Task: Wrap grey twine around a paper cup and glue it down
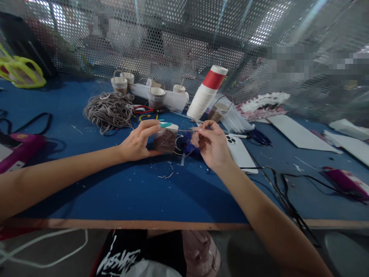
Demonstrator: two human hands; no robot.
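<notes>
In my left hand [140,142] is a small paper cup [166,139] lying on its side, its wall wrapped in rows of grey-brown cord. A pointed teal piece [165,125] shows at that hand's index fingertip; I cannot tell what it is. My right hand [212,144] pinches a grey cord [187,130] that runs taut from the cup. Some crumpled, see-through material hangs by the right fingers. Between the hands, a dark blue thing [188,142] lies partly hidden on the table, with loose cord loops in front of it.
Behind the hands are a heap of grey cord [109,109], a leaning stack of paper cups [203,94], and several cord-wrapped cups with handles [157,96]. Red-handled pliers [143,109] lie near the cord. Right of my right hand are a white phone [242,156] and black cables [276,184].
</notes>
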